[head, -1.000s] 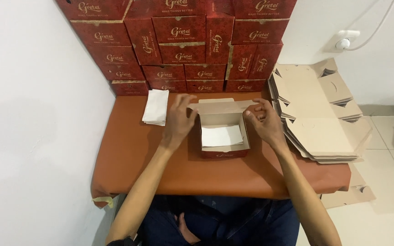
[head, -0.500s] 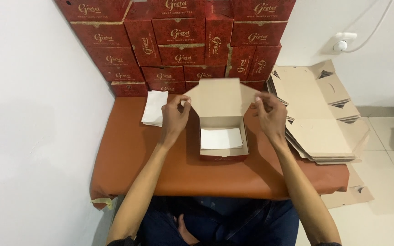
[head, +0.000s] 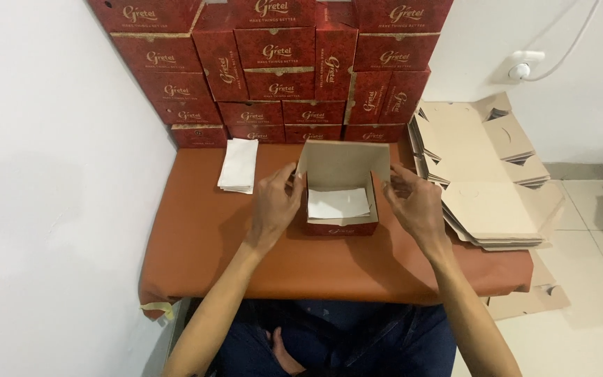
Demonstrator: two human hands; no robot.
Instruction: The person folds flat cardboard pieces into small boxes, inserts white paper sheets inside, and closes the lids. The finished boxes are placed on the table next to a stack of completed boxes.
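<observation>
Red cardboard box positioned between the two grips, on the orange-brown surface, front wall facing the person. Lid raised upright at the far side, plain brown inner face showing.

**Grip state**
- Left grip: fingertips pinched on the left edge of the lid, palm close to the left wall of the box.
- Right grip: fingertips pinched on the right edge of the lid, just beside the right wall.

**Step in hand (judged)**
- Box formed and lined; lid held open by both edges. Probably the lid-folding stage.

**Next move (judged)**
- Calls for even pressure from both grips so that the lid hinges straight.
- Keep the side flaps clear of the walls; keep the white paper sheet flat on the floor of the box.

**Count**
- Open box between the grips: one.
- White sheet inside: one.
- Pile of white sheets, beyond and left of the left grip: one pile; number of sheets not readable.
- Closed red boxes stacked against the wall beyond both grips: about nineteen faces visible; exact total uncertain.
- Flat cardboard blanks, right of the right grip: one fanned pile; number of blanks not readable.
</observation>
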